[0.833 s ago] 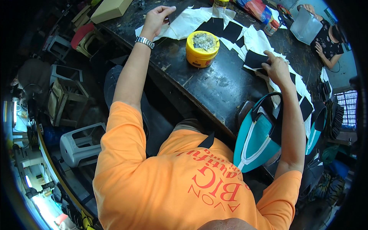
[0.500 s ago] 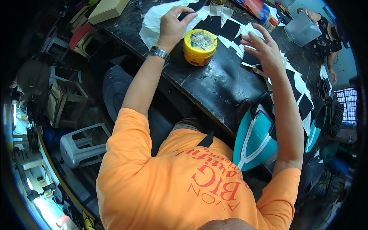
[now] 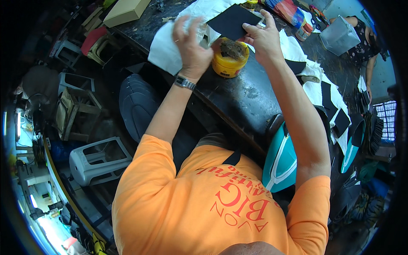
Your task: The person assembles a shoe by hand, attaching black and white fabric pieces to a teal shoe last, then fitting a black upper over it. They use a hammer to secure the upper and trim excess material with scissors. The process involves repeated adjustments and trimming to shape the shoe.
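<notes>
My right hand [image 3: 264, 40] pinches the right edge of a flat black rectangular piece [image 3: 231, 22], between thumb and fingers. The piece is tilted above the table, just beyond a round yellow tub [image 3: 229, 66] with a crusted brown top. To the left of the tub, my left hand [image 3: 192, 49] is raised over a crumpled white sheet [image 3: 165, 49]. Its fingers are blurred by motion but look apart, with nothing visible in them. A metal watch is on my left wrist.
More black pieces [image 3: 326, 95] lie on white sheets along the dark table [image 3: 221, 102]. Teal-and-white items [image 3: 280, 159] are near my right forearm. A jar [image 3: 303, 32] and a translucent container [image 3: 339, 36] stand farther back, beside another person [image 3: 369, 44]. A grey stool [image 3: 100, 159] is at left.
My left hand has let go of a dark piece and moved nearer. My right hand, open before, has moved left and now holds the black piece. The tub's top looks browner.
</notes>
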`<state>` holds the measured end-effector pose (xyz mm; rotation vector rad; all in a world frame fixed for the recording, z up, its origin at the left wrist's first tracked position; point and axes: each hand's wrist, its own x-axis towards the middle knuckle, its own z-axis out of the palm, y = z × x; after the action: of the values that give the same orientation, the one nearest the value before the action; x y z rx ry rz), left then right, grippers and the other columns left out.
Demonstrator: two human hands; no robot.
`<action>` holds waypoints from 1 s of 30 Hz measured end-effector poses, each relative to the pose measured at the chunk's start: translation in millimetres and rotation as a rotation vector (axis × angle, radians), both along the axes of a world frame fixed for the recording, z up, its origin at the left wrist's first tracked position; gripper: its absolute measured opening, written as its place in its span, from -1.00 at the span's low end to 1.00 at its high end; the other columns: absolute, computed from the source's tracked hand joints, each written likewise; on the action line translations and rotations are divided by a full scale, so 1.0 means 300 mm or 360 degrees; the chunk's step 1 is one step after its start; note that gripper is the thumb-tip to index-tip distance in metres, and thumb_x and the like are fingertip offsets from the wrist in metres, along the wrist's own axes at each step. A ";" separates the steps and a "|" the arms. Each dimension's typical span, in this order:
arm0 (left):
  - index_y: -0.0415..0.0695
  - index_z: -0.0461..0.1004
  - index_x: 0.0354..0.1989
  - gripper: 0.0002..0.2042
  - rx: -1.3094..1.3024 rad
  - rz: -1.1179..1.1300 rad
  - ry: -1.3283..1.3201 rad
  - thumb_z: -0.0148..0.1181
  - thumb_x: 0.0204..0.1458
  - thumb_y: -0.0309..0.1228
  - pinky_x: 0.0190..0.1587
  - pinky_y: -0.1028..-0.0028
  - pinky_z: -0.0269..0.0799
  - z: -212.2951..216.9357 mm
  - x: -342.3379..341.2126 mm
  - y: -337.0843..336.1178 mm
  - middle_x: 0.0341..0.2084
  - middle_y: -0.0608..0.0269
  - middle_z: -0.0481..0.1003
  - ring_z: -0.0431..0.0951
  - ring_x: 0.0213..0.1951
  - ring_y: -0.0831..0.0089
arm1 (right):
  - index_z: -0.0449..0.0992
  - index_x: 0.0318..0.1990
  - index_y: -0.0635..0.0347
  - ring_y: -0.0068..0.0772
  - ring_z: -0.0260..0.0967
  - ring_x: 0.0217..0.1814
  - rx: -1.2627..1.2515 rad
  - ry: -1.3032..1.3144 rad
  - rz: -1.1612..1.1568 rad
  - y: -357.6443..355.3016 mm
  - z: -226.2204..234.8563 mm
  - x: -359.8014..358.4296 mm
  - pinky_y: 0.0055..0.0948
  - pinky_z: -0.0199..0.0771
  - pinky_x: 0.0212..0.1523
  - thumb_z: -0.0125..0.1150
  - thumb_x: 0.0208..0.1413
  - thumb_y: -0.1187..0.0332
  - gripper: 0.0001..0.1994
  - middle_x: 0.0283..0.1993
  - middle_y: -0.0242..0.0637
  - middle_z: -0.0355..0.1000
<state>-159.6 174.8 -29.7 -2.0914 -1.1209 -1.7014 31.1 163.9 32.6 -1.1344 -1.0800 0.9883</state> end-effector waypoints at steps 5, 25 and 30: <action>-0.14 0.18 0.28 -0.09 -0.0446 0.0521 -0.0317 0.51 -0.19 0.02 0.25 -0.01 0.04 -0.149 -0.089 0.039 0.27 -0.08 0.04 0.06 0.29 -0.06 | 0.00 0.41 0.15 -0.20 0.54 -0.08 0.0050 0.0441 0.0042 -0.020 0.016 0.011 -0.18 0.66 -0.09 0.16 0.15 0.64 -0.30 0.01 0.05 0.42; -0.10 0.56 0.02 -0.38 -0.1702 0.0360 0.0357 0.48 -0.21 -0.01 -0.06 0.30 0.50 -0.103 -0.456 0.281 -0.16 0.04 0.60 0.61 -0.15 0.18 | 0.17 0.37 0.13 -0.25 0.28 0.34 0.0387 0.0613 0.0287 -0.203 0.149 0.269 0.00 0.25 0.38 0.06 0.24 0.49 -0.47 0.30 -0.14 0.28; -0.22 0.59 -0.16 -0.57 -0.1518 -0.0083 -0.0212 0.46 -0.14 -0.18 -0.16 0.38 0.48 -0.136 -0.513 0.277 -0.32 0.13 0.62 0.60 -0.34 0.38 | 0.24 0.34 0.15 -0.22 0.29 0.31 0.0365 0.0194 0.0020 -0.287 0.153 0.304 -0.15 0.27 0.34 0.22 0.08 0.54 -0.38 0.26 -0.10 0.31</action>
<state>-313.4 258.0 -70.4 -2.4991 -2.2666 -1.4770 122.1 77.7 78.4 -0.8714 -1.0729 0.9061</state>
